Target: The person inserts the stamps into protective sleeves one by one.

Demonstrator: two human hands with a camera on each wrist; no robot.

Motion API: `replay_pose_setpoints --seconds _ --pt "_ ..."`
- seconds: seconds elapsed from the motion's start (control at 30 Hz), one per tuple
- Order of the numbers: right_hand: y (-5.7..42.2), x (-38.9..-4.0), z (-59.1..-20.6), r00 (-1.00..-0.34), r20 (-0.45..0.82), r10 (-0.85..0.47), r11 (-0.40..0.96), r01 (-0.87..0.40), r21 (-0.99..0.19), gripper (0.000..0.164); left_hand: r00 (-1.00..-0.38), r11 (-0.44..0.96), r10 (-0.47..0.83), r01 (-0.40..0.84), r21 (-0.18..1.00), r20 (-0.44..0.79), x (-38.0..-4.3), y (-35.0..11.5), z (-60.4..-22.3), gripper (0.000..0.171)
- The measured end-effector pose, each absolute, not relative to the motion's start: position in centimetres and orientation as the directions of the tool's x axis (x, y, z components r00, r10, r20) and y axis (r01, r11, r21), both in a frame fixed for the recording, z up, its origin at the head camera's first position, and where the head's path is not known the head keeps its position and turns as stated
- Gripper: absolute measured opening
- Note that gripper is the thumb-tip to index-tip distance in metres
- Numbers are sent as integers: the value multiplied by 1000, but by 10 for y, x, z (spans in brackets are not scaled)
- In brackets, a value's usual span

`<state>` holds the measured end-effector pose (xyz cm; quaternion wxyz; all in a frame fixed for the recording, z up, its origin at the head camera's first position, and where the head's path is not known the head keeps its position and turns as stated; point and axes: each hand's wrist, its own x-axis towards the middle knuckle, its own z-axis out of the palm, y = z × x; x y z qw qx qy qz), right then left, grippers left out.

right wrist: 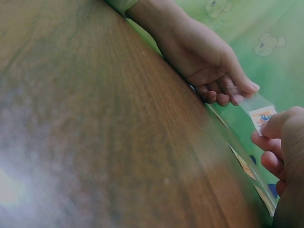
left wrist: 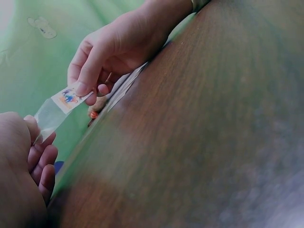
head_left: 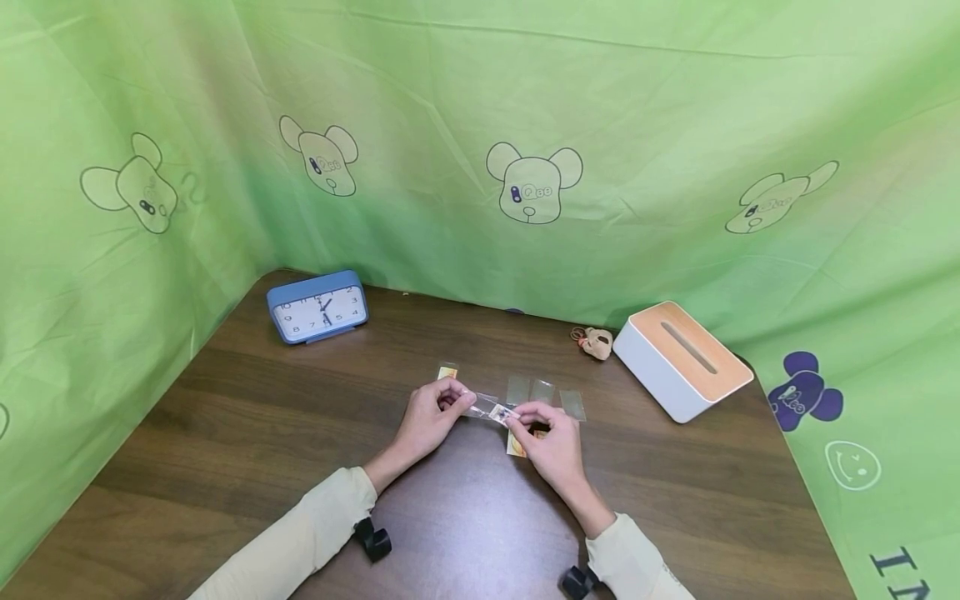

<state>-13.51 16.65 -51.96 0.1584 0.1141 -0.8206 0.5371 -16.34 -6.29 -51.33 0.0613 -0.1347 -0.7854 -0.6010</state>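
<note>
In the head view my left hand (head_left: 429, 419) pinches the left end of a small clear plastic sleeve (head_left: 483, 406) between thumb and finger. My right hand (head_left: 553, 450) pinches a small white-edged stamp (head_left: 499, 413) at the sleeve's right end. Its blue and orange picture shows in the left wrist view, where the stamp (left wrist: 69, 99) meets the clear sleeve (left wrist: 51, 117). Whether the stamp sits wholly inside is unclear. Both are held above the table. Under the right hand lies a yellow stamp (head_left: 515, 444), partly covered; another yellow stamp (head_left: 447, 372) lies beyond the left hand.
Several clear sleeves (head_left: 572, 405) lie beyond the right hand. A blue clock (head_left: 318, 310) stands at the back left of the wooden table (head_left: 225, 467). At the back right are a white tissue box (head_left: 660, 375) with a wooden top and a small brown toy (head_left: 597, 343). Green curtain (head_left: 420, 242) hangs behind.
</note>
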Motion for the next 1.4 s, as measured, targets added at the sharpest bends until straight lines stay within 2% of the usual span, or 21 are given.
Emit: replay_pose_setpoints --seconds 0.3,0.67,1.03,1.23,1.4 --pt "165 -133 -519 -912 409 0 418 -372 -829 13 -957 222 142 279 934 252 -164 -62 -513 8" --pt "166 -134 -522 -896 443 -27 437 -409 -801 9 -948 270 182 305 913 262 -163 -61 -515 8" --pt "167 -133 -523 -872 488 -40 513 -437 -738 14 -918 289 197 391 874 345 -162 -62 -519 6" --pt "166 -134 -520 -876 483 1 462 -428 -777 22 -951 269 145 303 914 273 -161 -60 -512 6" --pt "165 -134 -519 -882 471 38 397 -419 -816 16 -962 266 119 268 926 245 -161 -59 -511 5"
